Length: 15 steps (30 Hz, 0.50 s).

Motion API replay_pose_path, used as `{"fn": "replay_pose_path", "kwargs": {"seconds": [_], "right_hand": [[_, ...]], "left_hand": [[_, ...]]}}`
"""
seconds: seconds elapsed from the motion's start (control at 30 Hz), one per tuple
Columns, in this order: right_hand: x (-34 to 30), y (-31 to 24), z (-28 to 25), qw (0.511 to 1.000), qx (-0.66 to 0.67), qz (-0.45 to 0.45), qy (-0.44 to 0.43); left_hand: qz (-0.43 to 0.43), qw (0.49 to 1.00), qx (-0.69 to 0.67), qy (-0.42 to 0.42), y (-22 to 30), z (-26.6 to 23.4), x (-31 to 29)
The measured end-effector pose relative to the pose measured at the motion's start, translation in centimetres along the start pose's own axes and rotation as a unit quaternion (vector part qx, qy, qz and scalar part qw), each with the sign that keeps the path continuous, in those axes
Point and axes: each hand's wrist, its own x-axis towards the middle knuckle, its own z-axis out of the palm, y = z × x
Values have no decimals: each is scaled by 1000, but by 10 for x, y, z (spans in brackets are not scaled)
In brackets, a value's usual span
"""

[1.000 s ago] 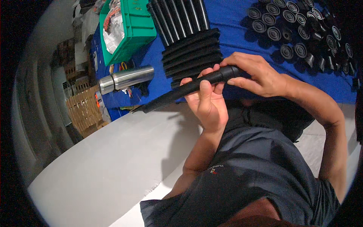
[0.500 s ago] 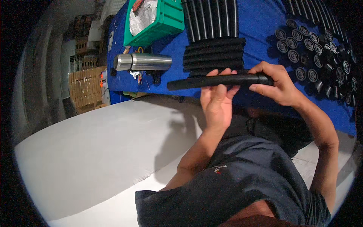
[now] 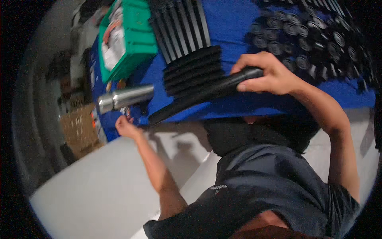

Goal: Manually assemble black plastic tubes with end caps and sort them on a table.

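Note:
My right hand (image 3: 268,75) grips the thicker, smooth end of a long black tube (image 3: 195,96). The tube slants down to the left over the table's near edge, and its far end hangs free. My left hand (image 3: 128,127) is at the table edge, just below a steel bottle (image 3: 125,97) lying on its side. Its fingers look drawn together among small items there; blur hides what they pinch, if anything.
The blue-covered table (image 3: 230,32) bears a green crate (image 3: 139,36) with paper inside, a row of black tubes (image 3: 181,30), stacked dark rough-surfaced tubes (image 3: 193,71) and many round black caps (image 3: 292,28). Cardboard (image 3: 83,125) stands at left, beyond a white surface (image 3: 107,179).
My left hand has let go of the black tube and moved left to beside the bottle. The tube, still in my right hand, now tilts down to the left. The view has shifted.

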Motion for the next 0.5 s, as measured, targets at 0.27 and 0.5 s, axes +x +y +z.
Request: {"fn": "replay_pose_path", "kwargs": {"seconds": [0.27,0.5], "right_hand": [[13,9,15,967,197,127,-104],[3,4,13,969,177,139,-103]], "left_hand": [[-31,943,-161,-288,-56,248,-63],[-44,911,-222,-345,-23,328,-122]]}}
